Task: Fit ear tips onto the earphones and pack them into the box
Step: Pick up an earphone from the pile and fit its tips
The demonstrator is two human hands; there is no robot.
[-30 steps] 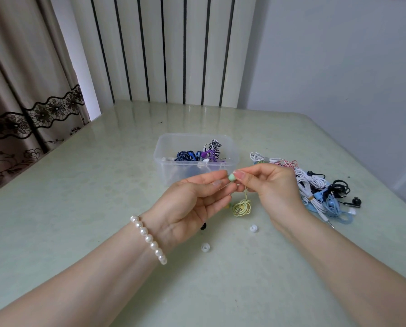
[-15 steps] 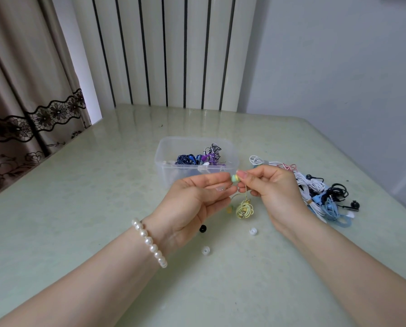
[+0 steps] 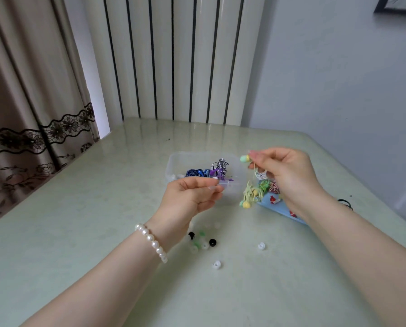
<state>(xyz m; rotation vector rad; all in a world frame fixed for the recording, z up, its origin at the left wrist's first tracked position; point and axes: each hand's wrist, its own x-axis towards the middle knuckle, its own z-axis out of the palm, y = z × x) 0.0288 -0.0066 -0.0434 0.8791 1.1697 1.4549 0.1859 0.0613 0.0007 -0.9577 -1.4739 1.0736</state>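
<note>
My right hand (image 3: 289, 178) pinches a yellow earbud with a green ear tip (image 3: 244, 158) over the right end of the clear plastic box (image 3: 173, 161). The yellow earphone's coiled cable (image 3: 250, 195) hangs below it, with the second earbud (image 3: 245, 204) at the bottom. My left hand (image 3: 192, 197) hovers in front of the box with loosely curled fingers and holds nothing that I can see. Inside the box lie coiled blue, purple and black-and-white earphones (image 3: 217, 168).
Loose ear tips lie on the pale green table under my left wrist: black ones (image 3: 212, 242), a green one (image 3: 200, 233) and white ones (image 3: 261, 245) (image 3: 217, 264). A pile of more earphones (image 3: 271, 187) sits behind my right hand. A wall runs along the right.
My hands have parted. The right hand lifted the earbud up and to the right with the cable dangling; the left hand let go and dropped towards the box front.
</note>
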